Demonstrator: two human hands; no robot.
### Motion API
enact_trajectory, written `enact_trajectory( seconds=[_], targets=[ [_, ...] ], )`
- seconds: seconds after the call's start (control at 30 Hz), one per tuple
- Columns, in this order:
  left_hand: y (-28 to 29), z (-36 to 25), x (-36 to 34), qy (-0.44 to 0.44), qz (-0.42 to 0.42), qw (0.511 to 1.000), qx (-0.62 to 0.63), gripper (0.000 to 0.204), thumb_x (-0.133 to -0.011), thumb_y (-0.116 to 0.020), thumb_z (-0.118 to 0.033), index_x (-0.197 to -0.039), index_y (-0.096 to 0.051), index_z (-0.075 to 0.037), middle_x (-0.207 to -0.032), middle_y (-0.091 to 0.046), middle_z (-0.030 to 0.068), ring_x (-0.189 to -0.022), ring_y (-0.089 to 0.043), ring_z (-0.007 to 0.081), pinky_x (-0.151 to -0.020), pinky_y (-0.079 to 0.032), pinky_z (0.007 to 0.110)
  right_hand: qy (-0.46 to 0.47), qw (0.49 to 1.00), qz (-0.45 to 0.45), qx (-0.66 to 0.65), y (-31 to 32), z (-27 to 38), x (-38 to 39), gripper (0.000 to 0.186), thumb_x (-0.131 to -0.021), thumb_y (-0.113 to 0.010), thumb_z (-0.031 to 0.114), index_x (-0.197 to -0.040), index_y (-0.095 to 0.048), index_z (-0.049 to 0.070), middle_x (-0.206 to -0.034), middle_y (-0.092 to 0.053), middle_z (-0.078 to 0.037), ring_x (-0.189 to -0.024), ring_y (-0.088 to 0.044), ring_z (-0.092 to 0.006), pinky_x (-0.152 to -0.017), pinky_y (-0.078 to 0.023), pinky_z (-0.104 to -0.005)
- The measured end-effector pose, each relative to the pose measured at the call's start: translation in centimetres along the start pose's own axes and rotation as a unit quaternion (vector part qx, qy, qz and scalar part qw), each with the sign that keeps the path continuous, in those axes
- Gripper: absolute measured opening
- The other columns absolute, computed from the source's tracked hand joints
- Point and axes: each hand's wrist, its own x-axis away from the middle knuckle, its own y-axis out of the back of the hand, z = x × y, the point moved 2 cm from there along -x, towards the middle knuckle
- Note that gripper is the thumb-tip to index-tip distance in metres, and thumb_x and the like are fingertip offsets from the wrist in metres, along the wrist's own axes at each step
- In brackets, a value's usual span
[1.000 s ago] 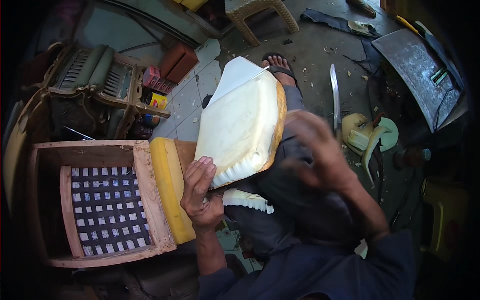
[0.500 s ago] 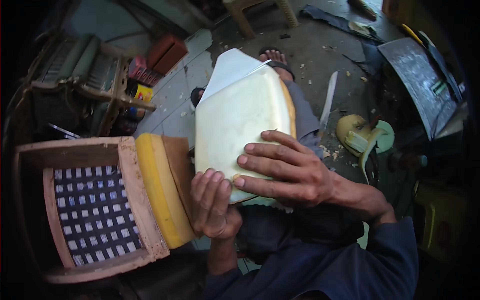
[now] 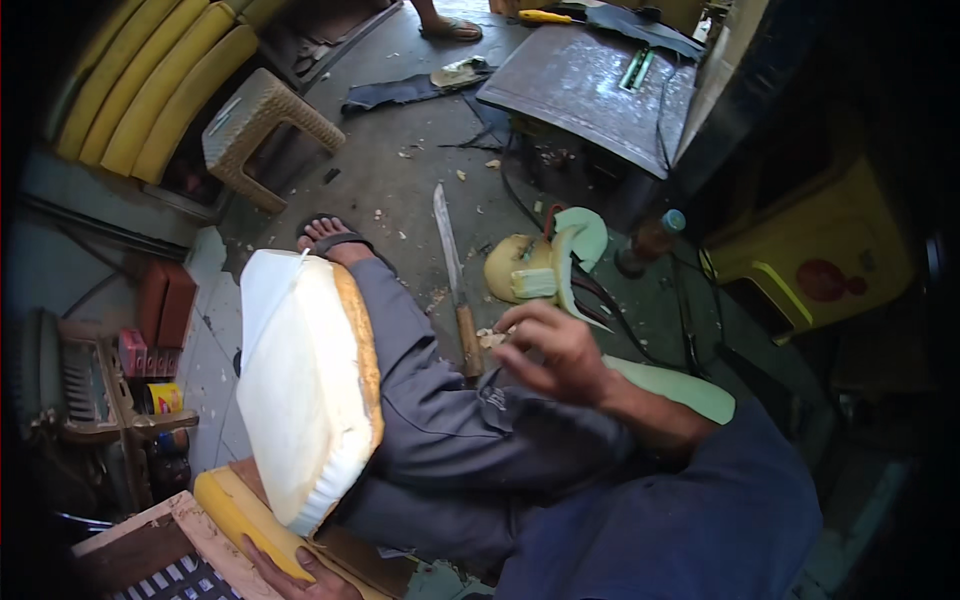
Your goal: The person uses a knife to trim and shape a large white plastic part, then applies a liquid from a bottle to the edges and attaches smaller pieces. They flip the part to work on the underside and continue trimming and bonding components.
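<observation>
A cushion pad (image 3: 310, 400) with a pale cover and a tan foam edge lies on my lap, tilted, a loose white flap (image 3: 265, 285) at its far end. My left hand (image 3: 300, 580) is cut off by the lower edge of the view. Its fingers are apart and lie against a yellow foam strip (image 3: 235, 510) below the pad's near corner. Over my right thigh, slightly blurred, my right hand (image 3: 560, 355) hangs with thumb and fingers bent and apart, holding nothing visible. It is nearest to a long knife (image 3: 450, 250) with a wooden handle on the floor.
Foam offcuts (image 3: 520, 270) and a bottle (image 3: 650, 245) stand right of the knife. A wooden frame with woven webbing (image 3: 190, 540) is at lower left. Around are a plastic stool (image 3: 265, 130), a low dark table (image 3: 590, 90), a yellow stool (image 3: 820, 250) and another person's foot (image 3: 450, 28).
My view has swung to the right. My right hand has left the pad and moved right, toward the knife. My left hand has dropped from the pad's near edge to the yellow foam.
</observation>
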Motion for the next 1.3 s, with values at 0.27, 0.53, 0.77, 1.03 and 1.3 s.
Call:
enact_trajectory(
  seconds=[0.27,0.53,0.77,1.03,1.3],
  targets=[
    [-6.7,-6.0,-6.6,-0.119,0.126,0.979,0.104,0.058,-0.081,-0.072,0.003,-0.137,-0.059,0.003,-0.136,-0.063,0.0209,-0.129,-0.059,0.0383,-0.113,-0.043,0.046,-0.254,0.880,-0.308,0.258,10.7,-8.1,6.4,0.075,-0.084,-0.086,0.020,-0.146,-0.047,0.003,-0.144,-0.051,-0.020,-0.134,-0.050,-0.0327,-0.112,-0.041,-0.0471],
    [-9.0,-10.1,-7.1,-0.117,0.102,0.972,0.178,0.066,-0.076,-0.087,-0.008,-0.135,-0.061,0.002,-0.132,-0.066,0.0207,-0.129,-0.060,0.0397,-0.116,-0.041,0.052,-0.298,0.887,-0.317,0.156,11.8,-22.1,7.8,0.085,-0.087,-0.084,0.030,-0.152,-0.037,0.003,-0.142,-0.056,-0.022,-0.133,-0.055,-0.0323,-0.111,-0.041,-0.0426],
    [-8.1,-12.9,-1.9,-0.169,-0.041,0.979,0.111,0.063,-0.091,-0.075,-0.013,-0.145,-0.048,0.005,-0.146,-0.053,0.0246,-0.141,-0.047,0.0437,-0.119,-0.036,0.053,-0.255,0.929,-0.256,0.078,11.0,-13.3,6.0,0.062,-0.091,-0.080,0.027,-0.141,-0.051,0.004,-0.129,-0.065,-0.015,-0.119,-0.065,-0.0257,-0.102,-0.049,-0.0389],
    [-9.3,-18.5,2.3,-0.138,0.278,0.845,0.436,0.111,-0.074,-0.091,-0.049,-0.154,-0.035,0.003,-0.144,-0.052,0.0255,-0.131,-0.057,0.0415,-0.111,-0.046,0.048,-0.103,0.944,0.008,-0.314,5.7,6.7,3.0,0.089,-0.073,-0.097,0.032,-0.140,-0.050,-0.002,-0.131,-0.062,-0.013,-0.120,-0.064,-0.0245,-0.102,-0.053,-0.0391],
    [-3.9,-13.4,5.2,0.076,0.297,0.905,0.294,0.095,-0.078,-0.093,-0.027,-0.152,-0.038,-0.002,-0.133,-0.061,0.0274,-0.118,-0.067,0.0400,-0.099,-0.055,0.044,-0.075,0.915,0.178,-0.355,0.3,11.0,1.7,0.064,-0.094,-0.077,0.018,-0.148,-0.048,-0.002,-0.131,-0.060,-0.019,-0.116,-0.068,-0.0258,-0.099,-0.053,-0.0358]
  ],
)
